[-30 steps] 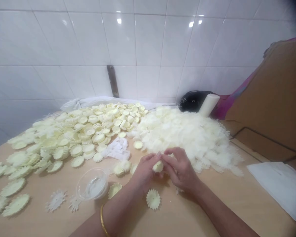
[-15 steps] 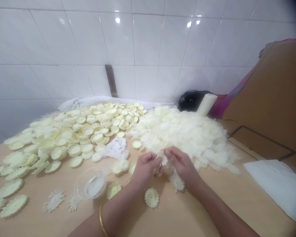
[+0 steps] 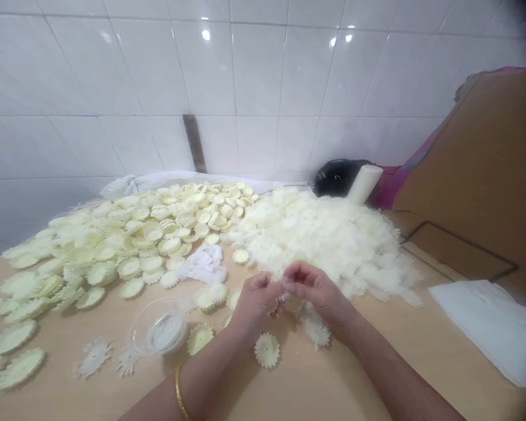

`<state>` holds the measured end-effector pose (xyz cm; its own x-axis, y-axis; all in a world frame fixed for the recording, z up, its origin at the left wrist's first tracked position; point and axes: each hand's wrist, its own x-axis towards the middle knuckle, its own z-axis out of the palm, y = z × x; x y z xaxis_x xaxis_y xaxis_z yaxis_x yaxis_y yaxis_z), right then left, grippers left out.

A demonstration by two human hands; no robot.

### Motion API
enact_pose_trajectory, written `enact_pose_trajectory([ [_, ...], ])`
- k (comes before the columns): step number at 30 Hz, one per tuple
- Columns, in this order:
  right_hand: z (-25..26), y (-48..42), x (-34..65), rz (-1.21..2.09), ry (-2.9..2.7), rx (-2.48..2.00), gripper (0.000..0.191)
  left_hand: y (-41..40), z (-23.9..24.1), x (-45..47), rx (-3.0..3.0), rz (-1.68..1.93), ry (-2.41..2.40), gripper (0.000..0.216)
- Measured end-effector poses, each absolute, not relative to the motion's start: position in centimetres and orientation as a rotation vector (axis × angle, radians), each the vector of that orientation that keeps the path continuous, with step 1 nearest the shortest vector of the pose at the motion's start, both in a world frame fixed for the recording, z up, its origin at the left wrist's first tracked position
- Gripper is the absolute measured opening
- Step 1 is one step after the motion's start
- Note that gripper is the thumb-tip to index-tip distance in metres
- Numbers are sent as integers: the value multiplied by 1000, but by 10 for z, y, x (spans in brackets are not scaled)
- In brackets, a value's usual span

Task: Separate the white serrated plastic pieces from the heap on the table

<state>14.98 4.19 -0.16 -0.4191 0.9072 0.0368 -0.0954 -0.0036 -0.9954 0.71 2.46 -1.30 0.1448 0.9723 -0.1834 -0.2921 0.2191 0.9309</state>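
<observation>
My left hand (image 3: 255, 303) and my right hand (image 3: 319, 292) meet above the table, fingertips pinched together. Between them is a small cream scalloped disc (image 3: 293, 303), mostly hidden behind the fingers. Just below lies a single cream scalloped disc (image 3: 267, 351) with a small centre hole. Under my right hand rests a whiter, thin flower-shaped piece (image 3: 317, 332). To the left of my left forearm, a yellowish disc (image 3: 200, 338) lies flat, beside a clear round tub (image 3: 135, 333) with whitish contents.
A large heap of cream discs (image 3: 127, 240) covers the left; a fluffy white pile of thin pieces (image 3: 319, 234) is behind my hands. Crumpled white cloth (image 3: 201, 263), a white roll (image 3: 364, 185), a black bag (image 3: 335, 177), a cardboard box (image 3: 473, 175) and a white sheet (image 3: 486, 324) surround them.
My right hand has moved slightly left, and its fingertips now touch those of my left hand. The disc between them is more covered. The view has shifted slightly.
</observation>
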Motion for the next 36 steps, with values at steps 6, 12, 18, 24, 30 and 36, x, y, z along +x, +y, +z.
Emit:
enact_pose_trajectory([
  [6, -1, 43, 148, 1626, -1378, -867, 27, 24, -5, 9, 826, 1094, 880, 24],
  [12, -6, 46, 149, 1634, -1283, -871, 19, 26, -14, 8, 1003, 1092, 929, 25],
  [18, -16, 55, 151, 1514, -1221, -877, 22, 26, -12, 7, 983, 1062, 918, 20],
  [24, -18, 54, 147, 1369, -1306, -862, 22, 30, -18, 6, 1010, 1129, 983, 21],
  [30, -17, 49, 143, 1564, -1241, -851, 32, 28, -15, 8, 1073, 1164, 1013, 18],
  [36, -17, 53, 141, 1421, -1255, -915, 31, 28, -17, 8, 1033, 1134, 1011, 18],
])
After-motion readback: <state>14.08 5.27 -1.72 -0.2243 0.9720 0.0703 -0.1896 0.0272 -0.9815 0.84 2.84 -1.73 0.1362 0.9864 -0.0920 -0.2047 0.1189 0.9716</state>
